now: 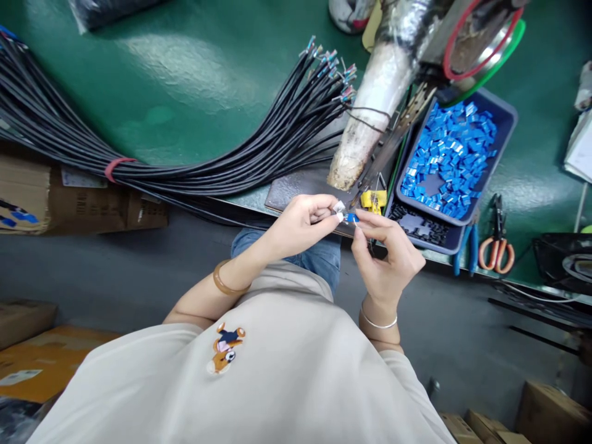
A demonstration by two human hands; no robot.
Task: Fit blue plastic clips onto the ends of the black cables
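Observation:
My left hand is closed in a pinch on a small silvery connector end just above the table's front edge. Close beside it, my right hand pinches a small blue plastic piece, which touches the connector. A thick bundle of black cables, tied with a red band, fans across the green table; the cable tips are bare and point up to the right.
A dark tray heaped with blue plastic pieces stands right of my hands. A wrapped machine post rises behind them. Orange-handled scissors and blue-handled pliers lie at the right. Cardboard boxes sit on the left.

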